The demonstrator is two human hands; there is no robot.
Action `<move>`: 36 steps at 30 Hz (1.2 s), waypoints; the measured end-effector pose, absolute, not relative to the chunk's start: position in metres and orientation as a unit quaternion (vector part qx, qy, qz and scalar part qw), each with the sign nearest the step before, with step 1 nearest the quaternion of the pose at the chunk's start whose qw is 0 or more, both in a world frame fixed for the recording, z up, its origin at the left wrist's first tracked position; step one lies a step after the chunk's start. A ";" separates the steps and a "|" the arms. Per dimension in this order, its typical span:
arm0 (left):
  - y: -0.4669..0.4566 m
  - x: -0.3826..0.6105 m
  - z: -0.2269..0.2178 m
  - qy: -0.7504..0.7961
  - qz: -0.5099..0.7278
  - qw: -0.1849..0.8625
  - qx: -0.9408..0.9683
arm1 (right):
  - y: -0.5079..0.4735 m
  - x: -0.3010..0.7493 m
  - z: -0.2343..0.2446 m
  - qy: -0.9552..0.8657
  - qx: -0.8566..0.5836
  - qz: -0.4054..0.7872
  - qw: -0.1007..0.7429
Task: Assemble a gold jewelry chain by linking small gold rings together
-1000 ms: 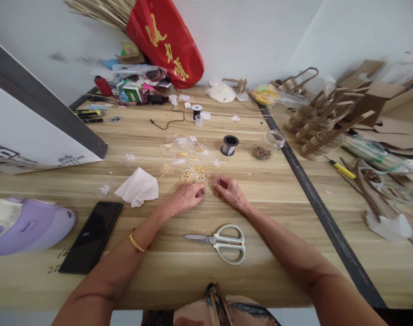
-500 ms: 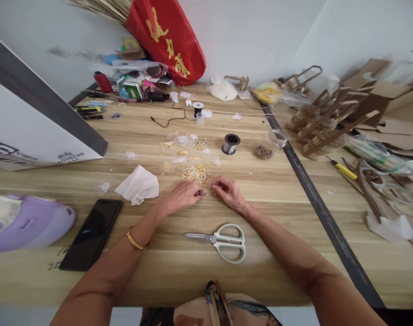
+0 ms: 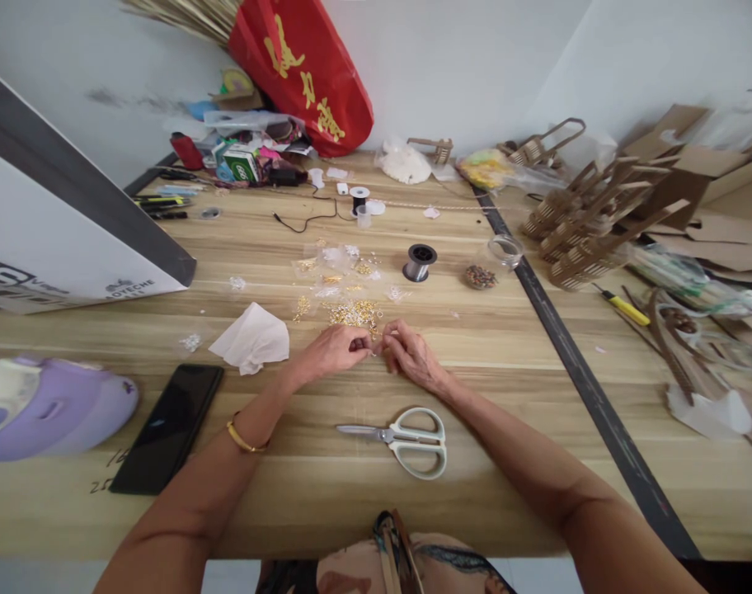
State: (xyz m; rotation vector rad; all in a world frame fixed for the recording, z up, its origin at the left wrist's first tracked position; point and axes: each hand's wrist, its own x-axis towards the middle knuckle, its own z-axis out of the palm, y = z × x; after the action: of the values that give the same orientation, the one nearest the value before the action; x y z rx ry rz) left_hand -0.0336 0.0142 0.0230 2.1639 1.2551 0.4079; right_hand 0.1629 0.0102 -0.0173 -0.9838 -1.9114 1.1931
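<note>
Both hands meet at the middle of the wooden table, just in front of a pile of small gold and silver beads (image 3: 354, 313). My left hand (image 3: 336, 351) is closed in a pinch, thumb against fingers. Facing it, my right hand (image 3: 413, 355) is also closed, with its fingertips almost touching the left ones. A tiny pale piece shows between the fingertips, too small to name. Nearer to me lie scissors (image 3: 406, 441) with pale handles, their blades pointing left. A spool of fine wire (image 3: 420, 262) stands beyond the right hand.
Left of the hands are a crumpled tissue (image 3: 252, 340), a black phone (image 3: 167, 429) and a purple bottle (image 3: 54, 408). A jar of dark beads (image 3: 482, 275) lies at right. Small woven baskets (image 3: 589, 239) and a yellow cutter (image 3: 627, 308) sit farther right. A red bag (image 3: 305, 78) leans at the back.
The fingertips of both hands have drawn slightly closer together. My left fingers have risen a little, and the right-hand fingers have shifted their grip. Other things stay in place.
</note>
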 end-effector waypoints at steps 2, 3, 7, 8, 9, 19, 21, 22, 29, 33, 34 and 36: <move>0.015 -0.034 0.023 0.468 0.181 0.313 0.806 | 0.011 0.163 -0.018 -0.720 -0.374 0.479 0.335; 0.015 -0.034 0.024 0.466 0.190 0.318 0.803 | 0.011 0.162 -0.018 -0.714 -0.372 0.489 0.334; 0.016 -0.035 0.026 0.464 0.197 0.325 0.800 | 0.009 0.161 -0.015 -0.695 -0.364 0.522 0.335; 0.016 -0.036 0.026 0.465 0.192 0.322 0.802 | 0.009 0.161 -0.015 -0.694 -0.363 0.521 0.338; 0.016 -0.036 0.026 0.466 0.185 0.319 0.804 | 0.009 0.161 -0.014 -0.696 -0.363 0.517 0.341; 0.016 -0.037 0.022 0.464 0.166 0.304 0.815 | 0.008 0.161 -0.010 -0.726 -0.394 0.441 0.351; 0.017 -0.037 0.021 0.460 0.177 0.313 0.812 | 0.008 0.160 -0.011 -0.713 -0.396 0.457 0.355; 0.017 -0.038 0.021 0.459 0.182 0.317 0.810 | 0.008 0.159 -0.011 -0.703 -0.394 0.475 0.355; 0.020 -0.039 0.020 0.440 0.227 0.394 0.774 | 0.005 0.153 -0.009 -0.634 -0.366 0.593 0.336; 0.020 -0.039 0.021 0.438 0.258 0.435 0.743 | 0.005 0.152 -0.008 -0.623 -0.363 0.607 0.335; 0.020 -0.038 0.021 0.438 0.263 0.447 0.735 | 0.006 0.152 -0.008 -0.618 -0.364 0.611 0.335; 0.020 -0.038 0.019 0.435 0.270 0.466 0.721 | 0.006 0.152 -0.008 -0.607 -0.367 0.619 0.337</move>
State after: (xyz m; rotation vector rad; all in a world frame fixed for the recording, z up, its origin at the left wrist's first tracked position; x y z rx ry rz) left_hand -0.0385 0.0202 0.0187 1.7705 1.0682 0.6628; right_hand 0.1517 0.0062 -0.0084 -0.9555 -1.5822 1.6142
